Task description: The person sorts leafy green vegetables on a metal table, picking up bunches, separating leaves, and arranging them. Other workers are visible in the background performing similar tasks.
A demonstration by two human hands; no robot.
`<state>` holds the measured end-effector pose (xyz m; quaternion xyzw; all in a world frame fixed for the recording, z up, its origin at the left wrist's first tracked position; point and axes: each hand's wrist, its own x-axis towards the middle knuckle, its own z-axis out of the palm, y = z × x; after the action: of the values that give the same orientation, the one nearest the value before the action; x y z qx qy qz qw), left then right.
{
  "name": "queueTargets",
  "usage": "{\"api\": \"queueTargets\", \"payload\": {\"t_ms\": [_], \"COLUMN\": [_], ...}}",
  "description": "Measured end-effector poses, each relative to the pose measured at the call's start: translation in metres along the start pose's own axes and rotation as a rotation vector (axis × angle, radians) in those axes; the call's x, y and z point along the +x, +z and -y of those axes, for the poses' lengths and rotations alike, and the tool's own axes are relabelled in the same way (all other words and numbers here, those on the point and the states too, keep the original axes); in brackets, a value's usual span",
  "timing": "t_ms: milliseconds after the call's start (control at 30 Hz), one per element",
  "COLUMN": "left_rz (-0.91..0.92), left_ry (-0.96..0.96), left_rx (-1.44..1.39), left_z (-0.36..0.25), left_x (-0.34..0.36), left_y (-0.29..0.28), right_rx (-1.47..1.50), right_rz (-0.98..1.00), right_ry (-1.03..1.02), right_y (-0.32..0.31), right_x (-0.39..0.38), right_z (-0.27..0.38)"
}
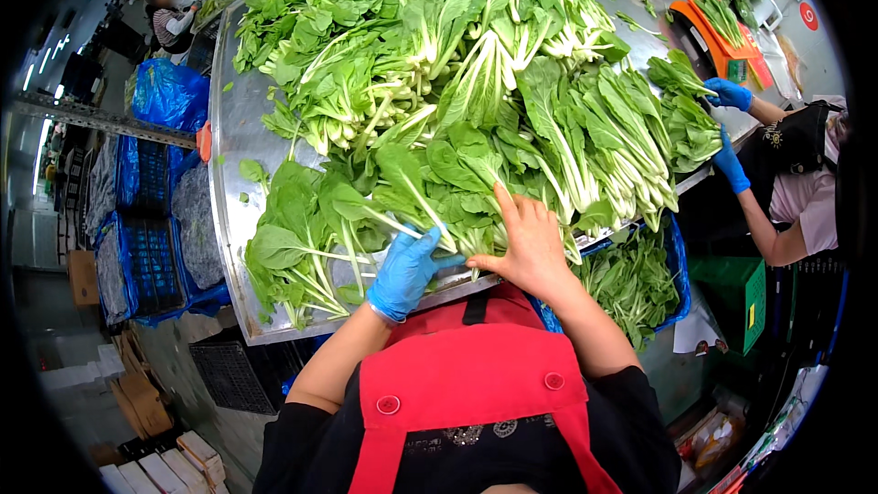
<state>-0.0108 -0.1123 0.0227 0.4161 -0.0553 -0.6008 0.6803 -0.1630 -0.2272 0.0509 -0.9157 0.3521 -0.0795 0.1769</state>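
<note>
Two hands: yours were both at the near edge of the metal table [236, 220], on the leafy greens [457, 110].
Blue glove: your left hand [405, 273] wore it, left of the middle of the table's near edge, among pale stems; its fingers bent over them, and I could not tell whether they were clamped on any.
Bare hand: your right hand [532, 252] lay back upward farther right along that edge, thumb and forefinger apart, leaves between them; the two thumb tips nearly met.
Greens: they covered most of the table, heaped toward its far side, with looser plants at its near left corner.
Co-worker: a person [800, 146] at the table's right side held a leafy bunch [688, 128] near its right edge.
Crates: a blue-lined crate [679, 265] of leaves sat below the table's near edge, rightward; a green crate [755, 306] stood right of the table, lower down.
Bag: a blue bag [169, 96] sat left of the table.
</note>
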Motion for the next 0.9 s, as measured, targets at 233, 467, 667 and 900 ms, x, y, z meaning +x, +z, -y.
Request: {"api": "queueTargets", "payload": {"t_ms": [233, 467, 667, 900], "left_rz": [-0.054, -0.253, -0.336, -0.307], "left_ry": [0.132, 0.184, 0.185, 0.125], "left_rx": [0.060, 0.250, 0.267, 0.455], "left_z": [-0.015, -0.020, -0.038, -0.041], "left_x": [-0.007, -0.023, -0.036, -0.036], "left_y": [-0.001, -0.017, -0.029, -0.023], "right_rx": [0.877, 0.937, 0.086, 0.042], "right_rz": [-0.125, 0.014, -0.625, 0.115], "right_ry": [0.320, 0.546, 0.048, 0.080], "right_y": [0.003, -0.025, -0.047, 0.009], "right_x": [0.012, 0.024, 0.015, -0.009], "right_z": [-0.051, -0.054, -0.028, 0.029]}}
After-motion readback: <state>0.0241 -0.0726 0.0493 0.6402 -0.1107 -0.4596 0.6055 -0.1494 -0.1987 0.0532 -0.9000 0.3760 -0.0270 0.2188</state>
